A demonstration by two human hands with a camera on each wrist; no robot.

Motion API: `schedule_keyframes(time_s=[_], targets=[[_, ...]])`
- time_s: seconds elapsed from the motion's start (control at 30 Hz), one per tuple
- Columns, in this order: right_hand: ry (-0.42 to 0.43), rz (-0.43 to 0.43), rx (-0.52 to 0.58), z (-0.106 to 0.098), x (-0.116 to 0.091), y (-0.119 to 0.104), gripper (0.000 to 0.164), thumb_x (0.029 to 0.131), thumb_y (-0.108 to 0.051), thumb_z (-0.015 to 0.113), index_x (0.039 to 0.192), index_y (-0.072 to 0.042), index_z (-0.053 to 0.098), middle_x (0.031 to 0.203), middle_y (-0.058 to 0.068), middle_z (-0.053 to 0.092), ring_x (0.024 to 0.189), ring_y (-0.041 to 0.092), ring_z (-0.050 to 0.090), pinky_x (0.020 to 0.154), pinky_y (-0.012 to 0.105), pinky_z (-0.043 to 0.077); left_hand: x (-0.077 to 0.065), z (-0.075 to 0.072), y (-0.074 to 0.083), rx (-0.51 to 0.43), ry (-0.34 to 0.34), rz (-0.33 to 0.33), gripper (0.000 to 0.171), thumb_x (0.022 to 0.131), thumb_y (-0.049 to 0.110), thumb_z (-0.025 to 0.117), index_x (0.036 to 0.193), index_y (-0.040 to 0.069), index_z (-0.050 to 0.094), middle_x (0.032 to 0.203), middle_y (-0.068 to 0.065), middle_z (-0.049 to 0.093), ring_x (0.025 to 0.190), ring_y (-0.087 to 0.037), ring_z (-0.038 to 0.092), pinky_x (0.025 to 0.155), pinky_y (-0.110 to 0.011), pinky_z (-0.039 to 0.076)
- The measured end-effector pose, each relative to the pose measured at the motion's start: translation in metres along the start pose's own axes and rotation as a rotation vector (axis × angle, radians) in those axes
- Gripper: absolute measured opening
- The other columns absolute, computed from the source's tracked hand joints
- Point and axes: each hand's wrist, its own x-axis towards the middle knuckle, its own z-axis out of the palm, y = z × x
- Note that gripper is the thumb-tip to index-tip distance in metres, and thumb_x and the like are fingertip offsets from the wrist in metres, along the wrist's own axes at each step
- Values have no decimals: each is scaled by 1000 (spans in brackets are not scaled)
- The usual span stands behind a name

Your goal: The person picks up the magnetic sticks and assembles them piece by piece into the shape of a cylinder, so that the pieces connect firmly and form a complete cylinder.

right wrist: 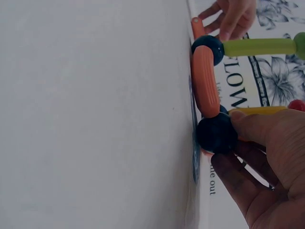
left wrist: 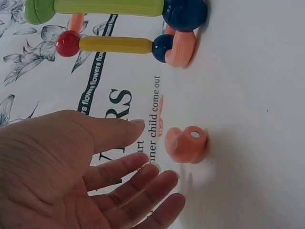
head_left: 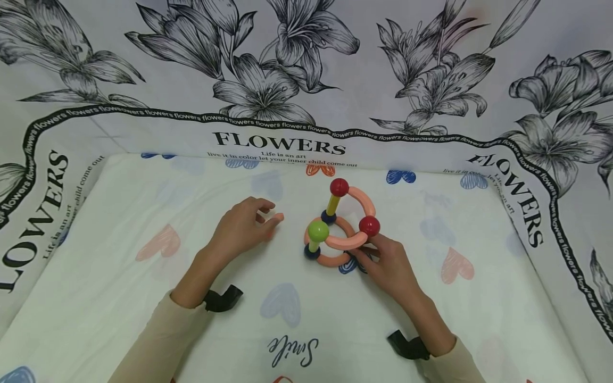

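A toy frame of magnetic rods and balls stands on the cloth, with a light green ball (head_left: pixel 318 231), two red balls (head_left: pixel 369 226), a yellow rod (head_left: pixel 333 204) and curved orange rods (head_left: pixel 335 259). Dark blue balls (head_left: pixel 312 251) form its lower corners. My right hand (head_left: pixel 390 266) pinches one dark blue ball (right wrist: pixel 217 134) at the frame's right side, between thumb and fingers. Left of the frame, my left hand (head_left: pixel 243 226) holds nothing, its fingers loosely bent and apart. Just beyond its fingertips in the left wrist view lies a loose curved orange rod (left wrist: pixel 187 145).
The white cloth (head_left: pixel 191 340) is printed with hearts and the word Smile. Behind and at the sides rises a flower-printed cloth wall (head_left: pixel 335 101) with a black lettered border. Black straps (head_left: pixel 224 299) hang at both wrists.
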Motion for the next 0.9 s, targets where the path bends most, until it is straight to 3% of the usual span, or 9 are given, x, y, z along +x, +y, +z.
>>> schedule_keyframes(time_s=[0.3, 0.53, 0.77, 0.9], targets=[[4, -14, 4, -1, -1, 2, 29, 93, -11, 82, 120, -10, 70, 116, 9, 79, 106, 25, 80, 87, 40, 64, 1, 2, -5, 18, -36, -49, 51, 102, 50, 65, 130, 8, 72, 125, -11, 74, 108, -28, 73, 92, -48, 56], [0, -20, 19, -1, 1, 2, 30, 94, -11, 81, 121, -9, 71, 119, 10, 79, 108, 26, 80, 89, 40, 64, 2, 5, -8, 39, -43, -38, 51, 104, 52, 62, 128, 8, 75, 120, -9, 77, 105, -26, 73, 89, -47, 57], [5, -10, 11, -2, 0, 1, 29, 94, -11, 81, 120, -10, 71, 117, 9, 79, 107, 26, 80, 87, 41, 64, 3, 6, -8, 24, -44, 15, 43, 105, 46, 63, 124, 9, 77, 108, -5, 79, 96, -21, 74, 84, -43, 56], [0, -8, 9, -1, 1, 2, 29, 94, -12, 81, 121, -10, 71, 118, 9, 79, 108, 26, 79, 87, 41, 64, 3, 7, -7, 29, -38, 7, 43, 105, 45, 63, 122, 8, 78, 108, -6, 79, 97, -22, 75, 84, -44, 57]])
